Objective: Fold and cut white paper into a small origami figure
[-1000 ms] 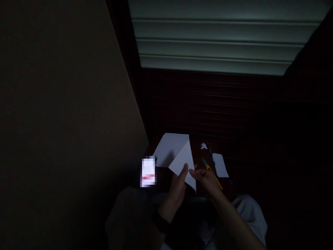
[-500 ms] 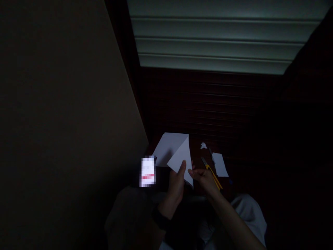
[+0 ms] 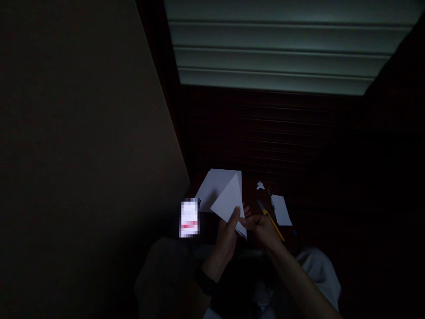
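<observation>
A folded sheet of white paper (image 3: 227,199) is held up in front of me, its pointed corner turned away from my body. My left hand (image 3: 229,228) grips it from below, thumb on top and fingers behind. At the paper's right edge, my right hand (image 3: 262,226) pinches its lower part between thumb and forefinger. Behind the folded sheet lies a stack of white paper (image 3: 212,184). A yellow utility knife (image 3: 272,223) rests just beyond my right hand, with its blade pointing away.
To the left glows a phone screen (image 3: 189,219), blurred into blocks. A small white paper cutout (image 3: 260,185), a dark pen (image 3: 270,197) and a white paper piece (image 3: 281,210) lie to the right. A wall (image 3: 99,133) stands close on the left; a slatted panel (image 3: 265,115) is ahead.
The folded paper's tip has shifted slightly left and its left corner has tilted a little. More fingers of my left hand show past the paper's right edge. Both hands keep their hold.
</observation>
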Motion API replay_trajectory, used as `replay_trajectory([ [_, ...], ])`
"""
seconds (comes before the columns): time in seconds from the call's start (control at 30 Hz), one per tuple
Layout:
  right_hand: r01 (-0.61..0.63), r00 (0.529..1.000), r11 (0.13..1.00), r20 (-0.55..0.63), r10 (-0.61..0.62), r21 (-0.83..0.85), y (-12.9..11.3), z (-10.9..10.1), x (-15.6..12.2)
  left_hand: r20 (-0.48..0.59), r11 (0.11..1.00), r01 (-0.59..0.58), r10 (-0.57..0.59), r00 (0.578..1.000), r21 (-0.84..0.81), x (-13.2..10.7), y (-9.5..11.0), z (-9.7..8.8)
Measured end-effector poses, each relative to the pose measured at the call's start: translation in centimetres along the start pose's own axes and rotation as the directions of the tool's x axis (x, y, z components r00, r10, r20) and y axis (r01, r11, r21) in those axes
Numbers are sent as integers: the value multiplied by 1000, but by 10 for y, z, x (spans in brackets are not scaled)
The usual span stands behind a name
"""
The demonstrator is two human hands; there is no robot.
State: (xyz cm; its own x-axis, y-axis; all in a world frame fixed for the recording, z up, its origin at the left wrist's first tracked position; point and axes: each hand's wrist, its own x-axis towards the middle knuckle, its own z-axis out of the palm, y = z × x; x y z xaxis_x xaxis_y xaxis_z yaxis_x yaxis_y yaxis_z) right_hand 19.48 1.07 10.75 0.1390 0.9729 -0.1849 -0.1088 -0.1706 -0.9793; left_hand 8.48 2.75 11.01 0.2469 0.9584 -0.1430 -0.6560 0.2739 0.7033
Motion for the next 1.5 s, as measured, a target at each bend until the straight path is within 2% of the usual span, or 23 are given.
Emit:
replay_trajectory([
  [0.1, 1, 1000, 1000, -19, -2, -29, -3, 1, -4, 15, 1000, 14, -15, 1000, 27, 0, -1, -1],
  [0.3, 2, 999, 998, 45, 0, -56, -1, 2, -7, 40, 995, 42, -46, 998, 88, 2, 5, -2],
  [0.4, 28, 998, 999, 59, -25, -45, -1, 3, -7, 24, 996, 33, -35, 999, 86, 3, 6, -1],
  [0.6, -1, 999, 997, 45, 4, -71, 2, 5, -8, 2, 995, 1, -1, 1000, 103, 5, 8, 0],
  [0.83, -55, 989, 997, 139, 48, 44, 5, 5, -6, -7, 995, 6, -5, 1000, 103, 5, 9, 0],
  [1.0, -16, 990, 999, 142, 11, 35, -1, 7, -6, 15, 988, 60, -63, 998, 140, 0, 9, 0],
  [1.1, 0, 994, 1000, 105, 1, -10, -5, 9, -7, 25, 979, 89, -95, 995, 183, -1, 8, -1],
  [1.23, -31, 995, 998, 89, 36, -52, -4, 11, -9, 18, 989, 66, -69, 997, 130, 1, 8, -1],
  [1.5, -68, 988, 997, 143, 63, 26, 3, 10, -7, 33, 992, 35, -39, 999, 119, 4, 9, -1],
])
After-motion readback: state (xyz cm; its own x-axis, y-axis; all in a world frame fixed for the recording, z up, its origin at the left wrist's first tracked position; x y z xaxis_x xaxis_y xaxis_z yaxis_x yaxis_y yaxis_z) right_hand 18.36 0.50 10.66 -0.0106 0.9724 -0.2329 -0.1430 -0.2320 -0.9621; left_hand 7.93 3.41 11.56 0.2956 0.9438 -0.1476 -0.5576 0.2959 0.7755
